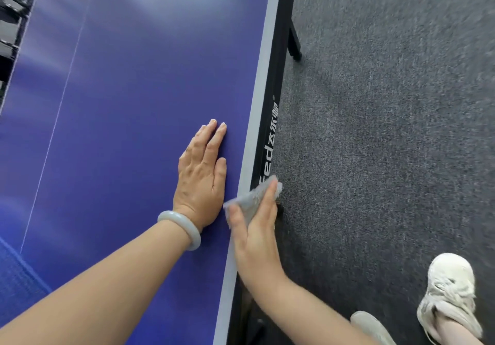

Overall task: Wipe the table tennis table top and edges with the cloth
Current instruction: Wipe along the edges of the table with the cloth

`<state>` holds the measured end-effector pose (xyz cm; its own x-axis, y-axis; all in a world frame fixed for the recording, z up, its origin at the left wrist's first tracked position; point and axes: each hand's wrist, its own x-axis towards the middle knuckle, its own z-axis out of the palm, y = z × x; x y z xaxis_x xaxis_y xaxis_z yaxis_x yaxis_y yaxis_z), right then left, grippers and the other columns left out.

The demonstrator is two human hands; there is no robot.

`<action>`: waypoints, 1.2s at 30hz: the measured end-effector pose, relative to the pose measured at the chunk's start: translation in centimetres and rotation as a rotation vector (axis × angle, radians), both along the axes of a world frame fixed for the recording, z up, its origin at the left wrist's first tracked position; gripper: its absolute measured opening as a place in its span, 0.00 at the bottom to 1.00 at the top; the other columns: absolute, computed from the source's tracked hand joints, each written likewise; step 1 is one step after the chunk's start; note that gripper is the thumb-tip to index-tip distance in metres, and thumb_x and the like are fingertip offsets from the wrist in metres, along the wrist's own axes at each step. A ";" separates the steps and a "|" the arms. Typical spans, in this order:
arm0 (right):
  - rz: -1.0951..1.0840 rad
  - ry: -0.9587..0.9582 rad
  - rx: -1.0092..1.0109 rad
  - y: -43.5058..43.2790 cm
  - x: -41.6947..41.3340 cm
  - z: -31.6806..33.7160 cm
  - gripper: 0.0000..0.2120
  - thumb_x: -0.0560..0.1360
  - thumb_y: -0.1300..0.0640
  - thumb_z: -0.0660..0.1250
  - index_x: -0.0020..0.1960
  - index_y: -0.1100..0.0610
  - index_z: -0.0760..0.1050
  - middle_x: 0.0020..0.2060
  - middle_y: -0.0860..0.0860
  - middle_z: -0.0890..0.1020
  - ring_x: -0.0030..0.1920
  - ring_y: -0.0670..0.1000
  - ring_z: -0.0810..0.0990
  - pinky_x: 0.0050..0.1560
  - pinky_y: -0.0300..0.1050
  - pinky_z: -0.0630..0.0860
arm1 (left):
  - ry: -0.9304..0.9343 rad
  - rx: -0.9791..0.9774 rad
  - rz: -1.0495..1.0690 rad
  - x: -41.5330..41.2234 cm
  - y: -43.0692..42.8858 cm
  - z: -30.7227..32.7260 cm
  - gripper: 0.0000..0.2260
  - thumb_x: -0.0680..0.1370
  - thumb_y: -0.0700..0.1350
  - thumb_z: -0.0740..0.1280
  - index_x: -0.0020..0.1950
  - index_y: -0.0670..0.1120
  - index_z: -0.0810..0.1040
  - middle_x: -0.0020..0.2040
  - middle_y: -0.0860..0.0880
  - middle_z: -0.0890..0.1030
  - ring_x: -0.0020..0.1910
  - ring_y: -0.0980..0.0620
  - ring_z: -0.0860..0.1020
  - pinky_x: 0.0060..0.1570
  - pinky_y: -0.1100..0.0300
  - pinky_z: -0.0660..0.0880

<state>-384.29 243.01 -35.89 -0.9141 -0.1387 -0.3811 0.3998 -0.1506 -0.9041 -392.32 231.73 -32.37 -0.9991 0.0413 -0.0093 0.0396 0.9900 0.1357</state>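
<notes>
The blue table tennis table top (134, 103) fills the left of the view, with a pale border stripe and a black side edge (270, 119) bearing white lettering. My left hand (202, 175) lies flat on the top near that edge, fingers straight, a pale bangle on the wrist. My right hand (255, 229) holds a grey cloth (253, 197) against the table's edge, thumb on the top side, fingers wrapped over the side; the fingertips are hidden.
Dark grey carpet (388, 130) covers the floor to the right. A black table leg (294, 41) stands at the upper edge. My white shoes (450, 288) are at the lower right. A dark shelf frame (13, 23) shows at the far left.
</notes>
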 end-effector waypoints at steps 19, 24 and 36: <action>0.057 -0.163 -0.023 1.5 -9.3 -0.5 0.44 0.78 0.36 0.60 0.81 0.54 0.41 0.70 0.47 0.56 0.64 0.37 0.58 0.56 0.19 0.54 | -0.061 -0.005 0.036 0.1 0.6 0.6 0.25 0.81 0.47 0.52 0.79 0.47 0.61 0.79 0.51 0.58 0.79 0.52 0.56 0.78 0.53 0.52; -0.044 -0.143 0.009 2.3 -20.6 -0.9 0.36 0.80 0.41 0.61 0.79 0.58 0.52 0.73 0.59 0.66 0.69 0.58 0.71 0.69 0.52 0.70 | -0.082 0.008 0.044 0.0 0.6 0.9 0.25 0.80 0.46 0.52 0.78 0.47 0.62 0.79 0.51 0.60 0.78 0.51 0.57 0.78 0.53 0.50; 0.022 -0.188 -0.023 2.9 -20.4 0.0 0.45 0.73 0.34 0.62 0.79 0.56 0.50 0.75 0.60 0.65 0.74 0.59 0.66 0.73 0.60 0.65 | -0.028 0.069 0.015 -6.0 0.1 2.4 0.16 0.79 0.44 0.59 0.65 0.42 0.75 0.66 0.46 0.73 0.64 0.46 0.71 0.66 0.49 0.66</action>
<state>-404.71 245.86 -35.93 -0.8237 -0.1688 -0.5413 0.5648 -0.1600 -0.8096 -398.31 231.78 -29.96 -0.9990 0.0280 -0.0354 0.0202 0.9786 0.2049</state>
